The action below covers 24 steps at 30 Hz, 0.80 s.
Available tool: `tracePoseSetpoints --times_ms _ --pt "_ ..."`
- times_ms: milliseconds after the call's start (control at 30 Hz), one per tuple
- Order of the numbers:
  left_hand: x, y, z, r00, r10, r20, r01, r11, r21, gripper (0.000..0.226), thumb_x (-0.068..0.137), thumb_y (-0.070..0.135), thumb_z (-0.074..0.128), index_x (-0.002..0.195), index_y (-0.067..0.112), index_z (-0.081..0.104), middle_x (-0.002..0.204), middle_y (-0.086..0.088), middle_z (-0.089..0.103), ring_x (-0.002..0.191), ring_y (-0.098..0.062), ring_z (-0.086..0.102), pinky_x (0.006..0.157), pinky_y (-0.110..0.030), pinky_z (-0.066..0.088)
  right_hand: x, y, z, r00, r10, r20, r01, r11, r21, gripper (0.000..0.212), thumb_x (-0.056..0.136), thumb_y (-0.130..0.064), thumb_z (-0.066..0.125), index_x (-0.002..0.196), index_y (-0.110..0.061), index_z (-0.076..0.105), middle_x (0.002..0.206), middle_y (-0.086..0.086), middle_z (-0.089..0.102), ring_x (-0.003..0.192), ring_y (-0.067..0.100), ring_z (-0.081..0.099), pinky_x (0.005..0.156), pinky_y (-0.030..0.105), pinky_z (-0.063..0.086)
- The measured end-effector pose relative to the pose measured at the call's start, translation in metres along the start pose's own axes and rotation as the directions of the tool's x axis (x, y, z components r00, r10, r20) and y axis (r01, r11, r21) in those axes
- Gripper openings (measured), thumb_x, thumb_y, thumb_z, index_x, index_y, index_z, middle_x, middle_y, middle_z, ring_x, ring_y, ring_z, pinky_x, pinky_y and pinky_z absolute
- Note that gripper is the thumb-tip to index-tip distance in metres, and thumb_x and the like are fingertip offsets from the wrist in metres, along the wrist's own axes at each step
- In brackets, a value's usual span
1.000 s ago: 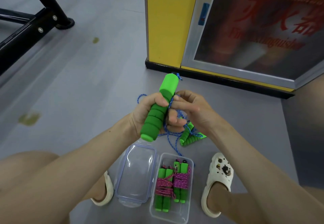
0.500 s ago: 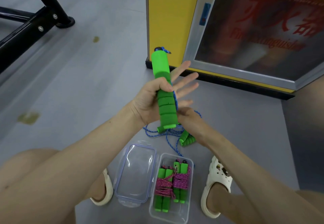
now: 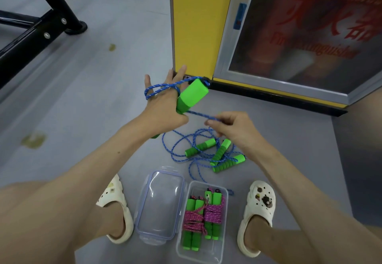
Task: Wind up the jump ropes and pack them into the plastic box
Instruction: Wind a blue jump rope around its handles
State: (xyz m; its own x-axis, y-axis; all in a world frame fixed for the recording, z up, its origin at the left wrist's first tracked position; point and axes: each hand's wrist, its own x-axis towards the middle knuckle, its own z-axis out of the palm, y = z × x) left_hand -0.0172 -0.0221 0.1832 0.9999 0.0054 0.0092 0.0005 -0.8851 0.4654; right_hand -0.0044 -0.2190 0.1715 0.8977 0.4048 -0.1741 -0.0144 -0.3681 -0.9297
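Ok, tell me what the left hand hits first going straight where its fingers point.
Probably the yellow cabinet's bottom corner: the left hand's straight fingers aim at it, and nothing shows between. Depth is unclear, so how far off it stands I cannot tell.

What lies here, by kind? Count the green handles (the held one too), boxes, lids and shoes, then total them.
Green handles: 8
Plastic box: 1
Lid: 1
Shoes: 2
Total: 12
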Motion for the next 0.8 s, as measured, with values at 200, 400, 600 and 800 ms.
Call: tracePoseSetpoints --times_ms 200,400,600,800 --pt "-0.006 0.005 0.012 0.919 -0.121 0.375 0.228 0.940 -0.254 0.067 0.057 0.028 0.073 0.120 0.016 0.053 0.103 -0.005 0.068 0.108 -0.019 0.058 0.116 -0.048 0.020 0.008 -0.005 -0.007 0.994 -0.018 -0.109 0.042 0.974 0.225 0.019 0.094 -0.015 0.055 0.083 -0.016 0.070 0.061 0.002 0.056 0.055 0.013 0.036 0.054 0.019 0.032" --pt "-0.021 0.020 0.006 0.720 0.206 0.663 0.503 0.504 -0.702 0.018 0.068 0.001 0.047 0.079 -0.008 0.059 0.070 -0.010 0.070 0.073 -0.028 0.071 0.095 -0.032 0.047 0.012 0.001 0.001 0.985 0.093 -0.149 -0.022 0.907 0.420 0.023 0.097 -0.012 0.049 0.081 -0.011 0.065 0.063 0.000 0.061 0.053 0.009 0.043 0.054 0.020 0.038" --pt "-0.028 0.036 0.008 0.587 0.615 0.527 0.704 -0.065 -0.707 0.066 0.058 0.010 0.067 0.116 -0.008 0.041 0.038 -0.006 0.047 0.038 -0.018 0.050 0.072 -0.037 0.058 0.009 0.004 0.014 0.980 0.172 0.097 -0.196 0.782 0.592 0.016 0.090 -0.016 0.057 0.090 0.000 0.062 0.064 0.016 0.051 0.047 0.012 0.043 0.048 0.022 0.035" --pt "-0.016 0.039 0.006 0.717 0.609 0.338 0.604 -0.301 -0.738 0.080 0.067 0.003 0.054 0.145 0.012 0.038 0.119 -0.027 0.062 0.116 -0.039 0.055 0.100 -0.046 0.046 0.005 0.006 0.028 0.963 0.251 0.096 -0.267 0.862 0.431 0.041 0.096 -0.003 0.027 0.078 -0.019 0.060 0.058 -0.004 0.051 0.051 0.009 0.037 0.048 0.021 0.027"
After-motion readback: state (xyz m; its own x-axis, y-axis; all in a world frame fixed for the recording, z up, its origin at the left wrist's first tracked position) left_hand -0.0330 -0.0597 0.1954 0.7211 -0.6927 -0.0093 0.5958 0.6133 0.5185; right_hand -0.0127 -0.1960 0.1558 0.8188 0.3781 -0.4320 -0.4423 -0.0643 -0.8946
